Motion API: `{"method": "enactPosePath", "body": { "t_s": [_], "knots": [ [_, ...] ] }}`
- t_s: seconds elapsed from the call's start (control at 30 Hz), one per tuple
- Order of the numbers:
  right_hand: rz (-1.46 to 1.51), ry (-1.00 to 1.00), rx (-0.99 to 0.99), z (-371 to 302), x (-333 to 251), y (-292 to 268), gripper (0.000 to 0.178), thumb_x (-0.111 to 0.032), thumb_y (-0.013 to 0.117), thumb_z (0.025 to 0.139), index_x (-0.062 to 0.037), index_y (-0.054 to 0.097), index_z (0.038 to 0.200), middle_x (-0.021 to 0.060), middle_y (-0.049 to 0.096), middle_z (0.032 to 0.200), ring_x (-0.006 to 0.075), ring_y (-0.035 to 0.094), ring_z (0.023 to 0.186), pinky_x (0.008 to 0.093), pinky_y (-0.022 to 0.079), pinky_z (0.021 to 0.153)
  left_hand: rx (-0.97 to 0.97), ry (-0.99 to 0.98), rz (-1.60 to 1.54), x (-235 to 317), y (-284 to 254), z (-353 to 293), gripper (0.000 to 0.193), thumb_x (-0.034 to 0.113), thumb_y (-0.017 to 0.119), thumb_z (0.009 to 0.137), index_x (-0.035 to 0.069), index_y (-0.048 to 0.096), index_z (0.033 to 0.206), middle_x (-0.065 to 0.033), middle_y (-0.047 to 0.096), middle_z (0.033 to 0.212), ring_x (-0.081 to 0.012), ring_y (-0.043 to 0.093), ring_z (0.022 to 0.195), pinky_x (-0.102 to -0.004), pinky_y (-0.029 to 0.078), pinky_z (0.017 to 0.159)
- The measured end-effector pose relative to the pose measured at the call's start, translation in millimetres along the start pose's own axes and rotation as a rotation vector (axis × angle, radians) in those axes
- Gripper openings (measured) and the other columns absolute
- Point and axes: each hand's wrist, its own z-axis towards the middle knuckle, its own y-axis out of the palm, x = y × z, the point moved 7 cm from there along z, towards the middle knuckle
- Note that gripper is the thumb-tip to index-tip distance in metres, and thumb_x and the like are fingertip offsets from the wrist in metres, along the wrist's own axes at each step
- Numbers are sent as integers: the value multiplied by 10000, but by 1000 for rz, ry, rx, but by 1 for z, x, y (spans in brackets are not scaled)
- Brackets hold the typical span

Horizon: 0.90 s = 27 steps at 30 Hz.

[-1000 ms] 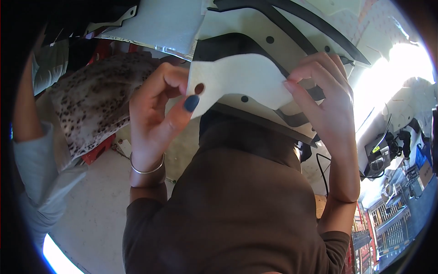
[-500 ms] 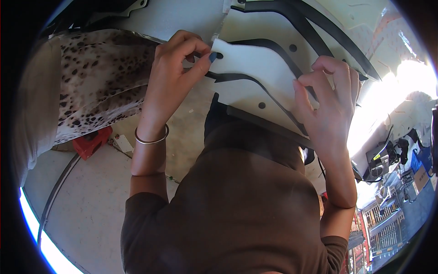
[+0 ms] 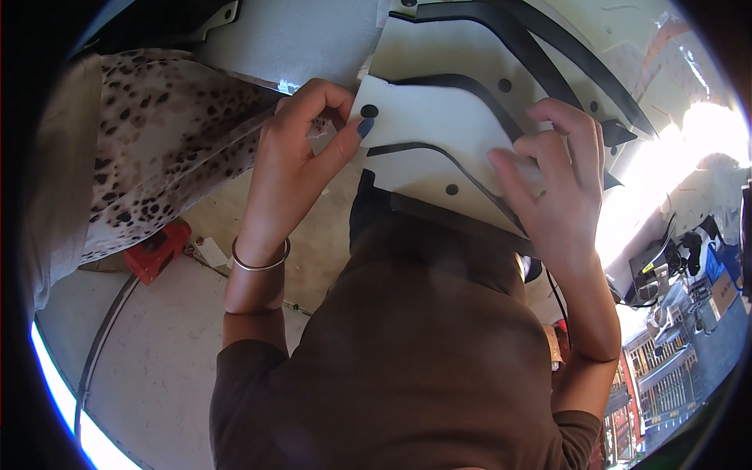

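My left hand [image 3: 304, 145] pinches the left edge of a white shaped piece [image 3: 439, 113], its thumb just beside a black round spot [image 3: 369, 111]. A black curved edge strip [image 3: 482, 92] runs along the far side of that piece. Over the piece's right end, my right hand [image 3: 564, 176] has its thumb and fingers apart with nothing visible between them. Closer to my body lies a second white section [image 3: 415, 171], bordered by a thin black curved strip [image 3: 439, 149] and marked with another dark spot [image 3: 452, 189].
More black curved strips [image 3: 501, 35] lie on the white surface beyond my hands. Another person's spotted garment [image 3: 157, 141] is close at my left. A red object [image 3: 157, 251] sits below it. Equipment and boxes [image 3: 721, 274] stand at the far right.
My left hand and the pinched edge have come slightly nearer to me. The right thumb and index finger, close together before, have spread apart.
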Motion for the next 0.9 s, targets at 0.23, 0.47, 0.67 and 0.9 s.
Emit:
{"method": "enactPosePath", "body": {
  "t_s": [0.23,0.47,0.67,0.9],
  "knots": [
    [79,-86,54,-9,2,-7,252,11,755,623,-35,524,713,97,534,927,275,532,849,339,459,680,123,433,183,51,-6,-23,187,85,738,702,77,598,825,-42,616,888,-186,523,797,-298,386,746],
    [64,-92,76,-10,5,-8,263,-6,765,614,-36,523,712,88,537,955,279,527,866,363,449,708,163,468,290,46,-1,-13,178,82,747,698,86,609,810,-37,617,897,-178,519,815,-298,380,733],
    [-21,-74,40,-7,1,0,260,-23,767,585,-42,557,738,71,529,1007,261,527,914,382,419,782,134,247,317,18,-3,-5,119,110,709,765,74,616,829,-4,601,781,-139,477,699,-275,375,680],
    [-74,-9,-44,1,1,2,232,-24,779,643,-57,568,733,87,540,1054,280,518,970,372,442,775,37,-35,210,-2,-3,-1,97,113,656,816,43,590,828,-13,540,638,-133,422,629,-262,358,646]
  ]
}}
